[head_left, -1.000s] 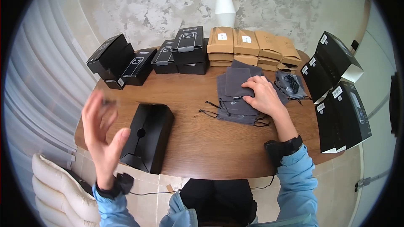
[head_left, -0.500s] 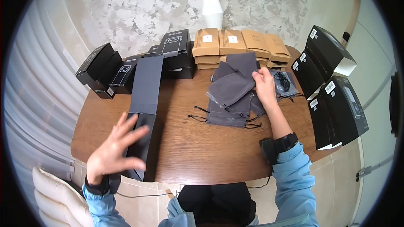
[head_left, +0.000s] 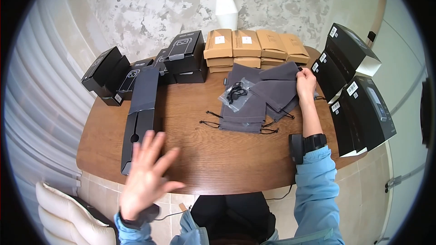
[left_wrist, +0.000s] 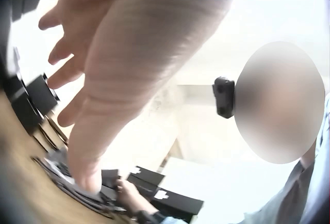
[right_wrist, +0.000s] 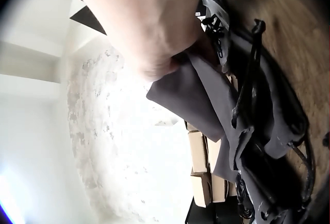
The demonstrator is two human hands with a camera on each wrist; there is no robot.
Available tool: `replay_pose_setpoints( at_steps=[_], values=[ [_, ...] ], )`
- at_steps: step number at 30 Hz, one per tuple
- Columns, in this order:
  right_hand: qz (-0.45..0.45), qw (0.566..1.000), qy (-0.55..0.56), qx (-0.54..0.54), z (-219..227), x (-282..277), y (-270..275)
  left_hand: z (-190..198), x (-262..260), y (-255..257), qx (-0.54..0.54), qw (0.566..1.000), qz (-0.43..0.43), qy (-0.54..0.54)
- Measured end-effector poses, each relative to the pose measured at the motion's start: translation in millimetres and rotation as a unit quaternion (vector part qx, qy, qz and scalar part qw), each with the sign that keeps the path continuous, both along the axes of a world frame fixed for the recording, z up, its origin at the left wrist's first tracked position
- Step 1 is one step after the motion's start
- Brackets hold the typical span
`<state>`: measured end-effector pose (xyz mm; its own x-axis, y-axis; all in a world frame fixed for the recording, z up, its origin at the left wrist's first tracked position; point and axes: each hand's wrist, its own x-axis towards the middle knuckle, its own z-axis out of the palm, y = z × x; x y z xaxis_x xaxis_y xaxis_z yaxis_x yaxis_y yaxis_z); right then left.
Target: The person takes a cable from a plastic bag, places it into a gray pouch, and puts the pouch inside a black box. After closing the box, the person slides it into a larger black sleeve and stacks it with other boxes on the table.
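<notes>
Two bare hands over a brown wood-grain table [head_left: 213,159]. Half a second back, the left hand [head_left: 147,181] covered most of the long black cardboard box [head_left: 144,129]; now it sits nearer the person, over the near end, and the box's round cut-out and slit show. Its fingers are spread and blurred, gripping nothing; contact with the box, cannot tell. The right hand [head_left: 305,86] has shifted further right, fingertips pinching the edge of a soft dark-grey fabric pouch [head_left: 278,88], which is drawn rightward across the stack of matching grey pouches [head_left: 245,120]. Where folded cloth lay before, a crinkled clear plastic packet [head_left: 236,95] with coiled black cable now shows on the stack. Pouch material: matt, limp, creasing in broad folds, with thin black drawstrings trailing onto the wood. Box material: smooth, stiff, dark; its flat rectangular flap [head_left: 145,90] extends beyond the far end, as half a second ago. Behind the pouches, matt tan cardboard cartons [head_left: 247,45] with white labels, stacked. Wall [head_left: 136,4] beyond: mottled grey and white, rough-patterned.
</notes>
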<state>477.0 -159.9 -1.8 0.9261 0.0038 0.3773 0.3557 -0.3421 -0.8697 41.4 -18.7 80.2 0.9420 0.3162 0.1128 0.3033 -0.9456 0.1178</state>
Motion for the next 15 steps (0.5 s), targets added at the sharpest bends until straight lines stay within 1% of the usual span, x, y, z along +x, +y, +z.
replay_pose_setpoints(
  at_steps=[1,2,3,5,6,7,8,9,10,11,12,13,14,15],
  values=[
    [-0.015,1.000,0.000,-0.010,-0.8,3.9,-2.7,2.1,13.1,-12.4,-0.034,0.998,-0.044,-0.020],
    [-0.015,1.000,0.019,0.003,-2.1,8.8,-5.3,2.5,28.2,-21.4,-0.051,0.995,-0.085,-0.023],
    [-0.014,1.000,0.017,0.000,-3.4,12.8,-7.9,1.6,44.2,-27.2,-0.070,0.989,-0.127,-0.027],
    [-0.021,0.999,0.047,-0.015,-4.5,18.2,-12.2,-8.7,82.0,-19.6,-0.053,0.986,-0.153,-0.026],
    [-0.020,0.999,0.047,-0.017,-3.1,17.8,-13.3,-17.4,104.8,-9.1,-0.056,0.986,-0.150,-0.035],
    [-0.032,0.997,0.054,-0.052,-1.3,15.5,-13.5,-23.6,127.6,0.6,-0.048,0.988,-0.133,-0.069],
    [-0.043,0.993,0.061,-0.087,0.4,12.5,-13.8,-27.4,156.1,15.1,-0.090,0.987,-0.121,-0.047],
    [-0.043,0.993,0.063,-0.086,1.8,7.2,-14.2,-46.9,182.5,32.2,-0.112,0.986,-0.094,-0.079],
    [-0.061,0.991,0.063,-0.100,4.8,2.0,-15.1,-56.5,205.1,46.5,-0.128,0.986,-0.079,-0.068],
    [-0.081,0.988,0.061,-0.113,8.9,0.5,-17.0,-66.1,217.5,50.2,-0.123,0.986,-0.082,-0.073],
    [-0.073,0.986,0.064,-0.133,9.1,1.7,-19.2,-72.7,229.1,52.5,-0.148,0.980,-0.071,-0.112],
    [-0.076,0.987,0.062,-0.128,10.3,2.0,-20.3,-76.3,237.8,52.9,-0.174,0.971,-0.061,-0.150],
    [-0.069,0.985,0.056,-0.148,10.0,1.3,-20.4,-81.5,244.2,53.2,-0.170,0.972,-0.065,-0.150],
    [-0.062,0.982,0.051,-0.168,9.6,-1.1,-18.9,-86.0,248.3,52.5,-0.133,0.977,-0.067,-0.155]
  ],
)
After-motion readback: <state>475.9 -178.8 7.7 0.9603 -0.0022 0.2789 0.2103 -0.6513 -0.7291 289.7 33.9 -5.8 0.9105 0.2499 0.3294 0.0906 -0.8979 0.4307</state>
